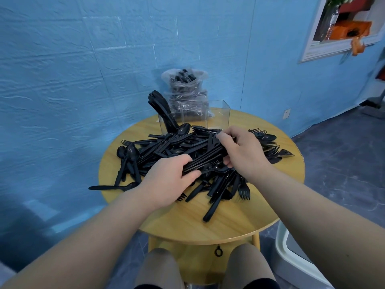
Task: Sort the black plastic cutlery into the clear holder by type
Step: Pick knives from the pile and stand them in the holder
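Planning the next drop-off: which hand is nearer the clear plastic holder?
Right. The right hand sits just in front of the clear plastic holder, below its right compartment; the left hand is further back toward the person.
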